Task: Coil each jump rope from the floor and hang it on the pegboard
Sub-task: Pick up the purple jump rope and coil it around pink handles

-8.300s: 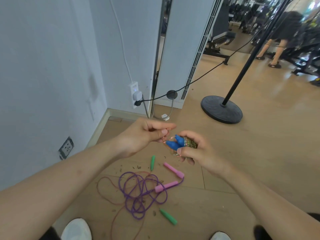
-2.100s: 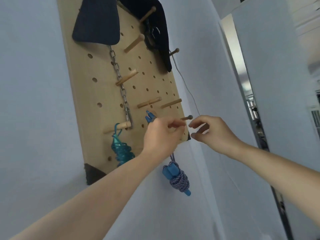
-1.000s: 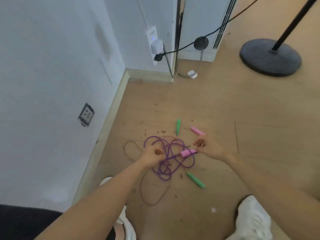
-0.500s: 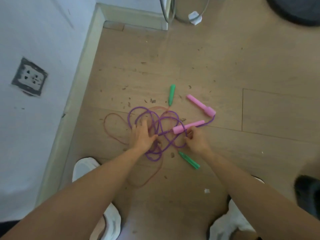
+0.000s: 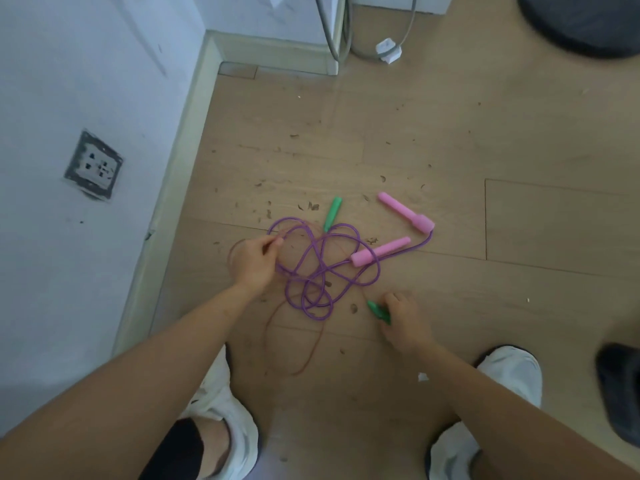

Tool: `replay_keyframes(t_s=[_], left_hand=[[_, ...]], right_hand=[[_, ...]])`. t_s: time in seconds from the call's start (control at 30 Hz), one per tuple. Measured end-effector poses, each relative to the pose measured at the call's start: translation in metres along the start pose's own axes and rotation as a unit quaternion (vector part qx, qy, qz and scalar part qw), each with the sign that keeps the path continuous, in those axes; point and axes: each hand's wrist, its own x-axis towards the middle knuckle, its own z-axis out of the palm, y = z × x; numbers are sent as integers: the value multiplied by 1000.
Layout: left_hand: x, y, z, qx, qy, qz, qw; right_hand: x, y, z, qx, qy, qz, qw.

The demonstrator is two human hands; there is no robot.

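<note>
Since the right hand (image 5: 405, 322) grips a green handle (image 5: 378, 310) and the left hand (image 5: 254, 261) pinches the tangle (image 5: 313, 280), lifting could drag the purple rope (image 5: 381, 251) along.

Near green plastic rope handle (image 5: 377, 310) is lying mostly hidden under right hand (image 5: 403, 323) | thin reddish cord (image 5: 308, 358) is passing beneath left hand (image 5: 254, 261) | black round stand base (image 5: 581, 26) is being cropped by top edge.
</note>
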Motion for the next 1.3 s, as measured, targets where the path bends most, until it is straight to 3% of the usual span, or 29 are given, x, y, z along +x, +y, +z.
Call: replay_keyframes(t_s=[0.17, 0.33, 0.43, 0.63, 0.77, 0.93, 1.17, 1.3], left_hand=[[9, 14, -24, -105, -4, 2, 994], [20, 58, -59, -143, 8, 47, 989], [11, 94, -87, -142, -22, 84, 986], [-24, 173, -150, -98, -114, 175, 973], [-48, 221, -198, -45, -131, 246, 959], [-84, 265, -241, -80, -154, 305, 936], [-114, 297, -260, -196, -156, 328, 911], [-117, 299, -256, -245, -143, 314, 906]], right_hand=[[-9, 1, -7, 22, -9, 44, 999], [-6, -9, -45, 186, 83, 146, 968], [-7, -20, -70, 191, 99, 147, 965], [-13, -61, -150, 166, 128, 39, 977], [-17, -92, -215, 156, 131, -33, 979], [-41, -129, -295, 119, 124, -92, 981], [-83, -159, -362, 287, 42, -62, 955], [-86, -145, -379, 129, 186, -149, 963]])
